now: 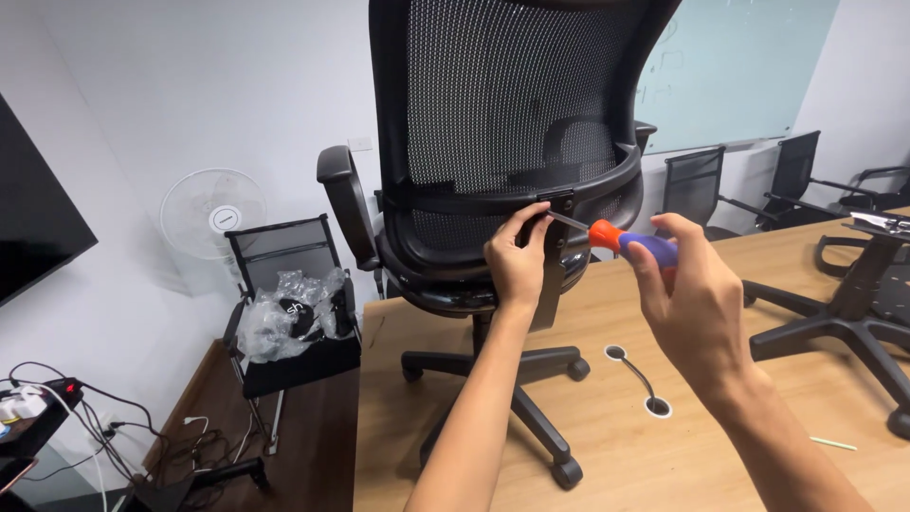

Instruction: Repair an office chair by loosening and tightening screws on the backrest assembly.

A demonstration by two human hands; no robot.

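While the black mesh office chair [493,142] stands on the wooden table [607,446], near its far left corner with its back turned to the camera, both hands work at the bracket [559,201] where the curved rear bar meets the upright spine of the backrest. The left hand [517,256] pinches at that bracket, fingers closed together on the small fitting there; whether a screw sits between the fingertips cannot be told. The right hand [687,289] is wrapped shut around the orange-and-blue handle of a screwdriver [616,237], whose thin shaft points left with its tip at the joint.

To do this well, I judge the shaft should line up squarely with the fastener's axis before any turning, with the left hand steadying the part so the tip does not slip onto the mesh. Since the chair rests on castors, firm but gentle pressure seems wise.

Toward the table's right edge lies a second chair base [844,313]. Beyond the left edge, a folding chair [294,303] holds plastic wrapping, with a white fan [213,213] behind it.
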